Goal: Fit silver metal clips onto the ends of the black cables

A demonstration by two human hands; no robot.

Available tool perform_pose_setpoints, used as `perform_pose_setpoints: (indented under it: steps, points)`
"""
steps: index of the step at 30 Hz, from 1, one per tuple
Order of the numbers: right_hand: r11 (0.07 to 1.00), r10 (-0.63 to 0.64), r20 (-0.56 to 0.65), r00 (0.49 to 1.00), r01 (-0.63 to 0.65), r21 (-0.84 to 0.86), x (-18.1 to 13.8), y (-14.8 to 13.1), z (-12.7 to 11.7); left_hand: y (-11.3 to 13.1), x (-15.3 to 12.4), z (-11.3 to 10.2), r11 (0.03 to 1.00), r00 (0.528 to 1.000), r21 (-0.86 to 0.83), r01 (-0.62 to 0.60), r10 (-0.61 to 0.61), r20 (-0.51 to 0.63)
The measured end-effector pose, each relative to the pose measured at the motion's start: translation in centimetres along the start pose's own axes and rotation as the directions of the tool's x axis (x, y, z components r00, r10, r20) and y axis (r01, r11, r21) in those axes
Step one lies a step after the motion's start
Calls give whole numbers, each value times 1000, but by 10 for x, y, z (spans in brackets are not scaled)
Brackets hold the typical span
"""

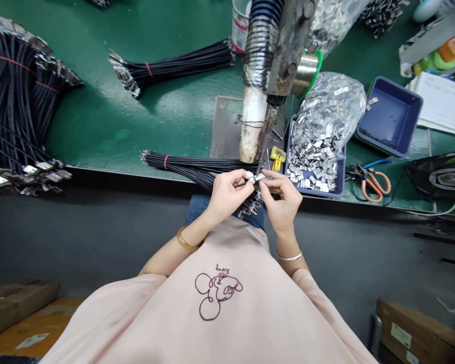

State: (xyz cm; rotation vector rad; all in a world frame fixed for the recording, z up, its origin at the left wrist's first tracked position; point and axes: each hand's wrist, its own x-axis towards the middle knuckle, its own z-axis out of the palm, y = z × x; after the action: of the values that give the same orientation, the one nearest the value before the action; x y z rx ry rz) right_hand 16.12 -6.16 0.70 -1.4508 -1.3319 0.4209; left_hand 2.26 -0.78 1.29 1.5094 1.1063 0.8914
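Observation:
My left hand (227,192) and my right hand (282,194) meet at the bench's front edge, both pinched on one small metal shell (258,177) at the end of a black cable. Just beyond them lies a bundle of black cables (200,164) tied with a red band, running left along the edge. Directly above the shell stands a soldering iron tip (267,134) under a ribbed fume hose (260,45). A blue tray of small metal shells (314,162) sits right of my right hand.
A large pile of black cables (18,101) lies at far left, another tied bundle (174,65) at the back. An empty blue tray (390,116), orange-handled scissors (371,182), a solder spool (307,68) and a bag of shells (333,101) stand right. Cardboard boxes (413,328) sit on the floor.

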Motion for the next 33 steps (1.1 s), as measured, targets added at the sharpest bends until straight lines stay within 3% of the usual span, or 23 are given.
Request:
perform_pose_setpoints:
  steps: [7, 13, 16, 18, 20, 24, 28, 33]
  points:
    - [999, -43, -3, 999, 43, 1, 1, 1, 1, 0, 0, 0, 999, 1000, 48, -1, 2, -12]
    - [986, -158, -9, 987, 157, -59, 1, 3, -1, 0, 0, 0, 998, 1000, 57, -11, 10, 15]
    - [994, -104, -137, 985, 102, -28, -3, 2, -4, -1, 1, 0, 999, 1000, 49, -6, 6, 4]
    - [995, -84, -280, 956, 96, 31, -6, 1, -8, -1, 1, 1, 999, 1000, 46, 0, 1, -9]
    - [993, -60, -344, 937, 93, 78, -7, -1, -11, -1, 1, 1, 999, 1000, 46, 0, 1, -15]
    - [1000, -3, -201, 980, 8, 26, -7, -1, -13, 0, 1, 1, 999, 1000, 40, 7, -6, -18]
    - [993, -65, -20, 998, 62, -101, -6, 0, -8, 1, 0, 0, 1000, 1000, 24, 4, -4, 2]
    - [999, -7, 21, 1000, 8, -53, -3, -2, -3, 1, -1, 0, 1000, 1000, 26, -4, 4, 11]
